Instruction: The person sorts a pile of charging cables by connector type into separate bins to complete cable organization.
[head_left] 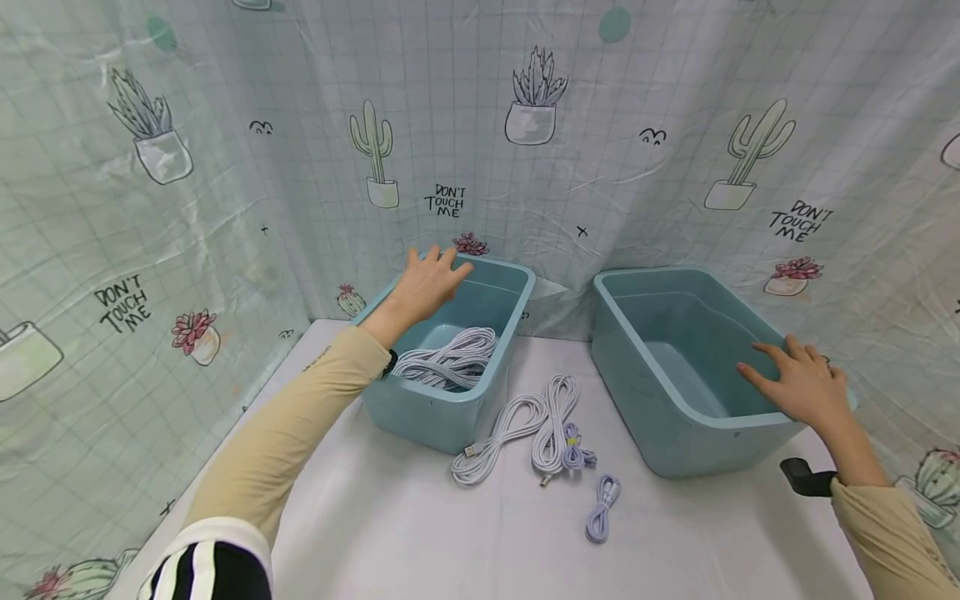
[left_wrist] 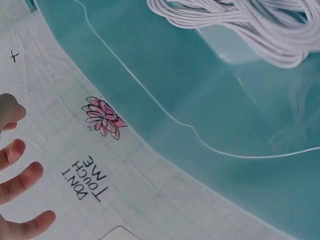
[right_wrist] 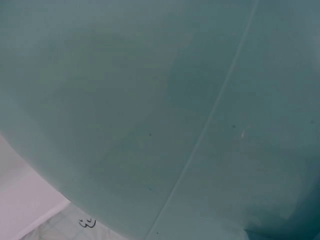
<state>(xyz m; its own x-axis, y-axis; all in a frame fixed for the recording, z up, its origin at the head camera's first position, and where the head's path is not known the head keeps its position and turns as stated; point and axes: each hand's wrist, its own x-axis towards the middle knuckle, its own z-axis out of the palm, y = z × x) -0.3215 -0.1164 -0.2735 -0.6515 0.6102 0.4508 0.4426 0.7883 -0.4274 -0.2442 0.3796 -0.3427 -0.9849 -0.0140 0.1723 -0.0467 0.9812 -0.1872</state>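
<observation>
- Over the far part of the left bin (head_left: 427, 417), the left hand (head_left: 427, 287), fingers spread and loosely bent, released, with nothing in their grasp; contact with the far rim: cannot tell.
- At the right rim of the right bin (head_left: 720, 450), the right hand (head_left: 810, 383), thumb and index finger apart over the opening, nothing grasped; firm contact with the rim: cannot tell.
- Inside the left bin, toward the near end, a heap of white cables (head_left: 450, 358), coiled, well apart from the left fingertips.
- On the pale table (head_left: 420, 517) between the 2 bins, 2 white coils side by side: the left white coil (head_left: 491, 450), just beside the left bin, and the right white coil (head_left: 555, 425).
- Against the right white coil, on its near right side, a yellow-tied lilac bundle (head_left: 573, 454).
- Nearer and farther right, apart from the rest, a loose lilac bundle (head_left: 602, 508).
- In the way on the left: a tan sleeve (head_left: 300, 425) and forearm, hiding part of the left bin's left rim.
- In the way on the right: right-hand fingers over a stretch of rim, with a dark strap (head_left: 810, 479) at the wrist, near the bin's near right corner.
- Close behind both bins, and along the left and right, a printed sheet (head_left: 300, 167) with cacti and "DON'T TOUCH ME".
- In the right wrist view, mostly teal bin wall; fingers out of sight.
</observation>
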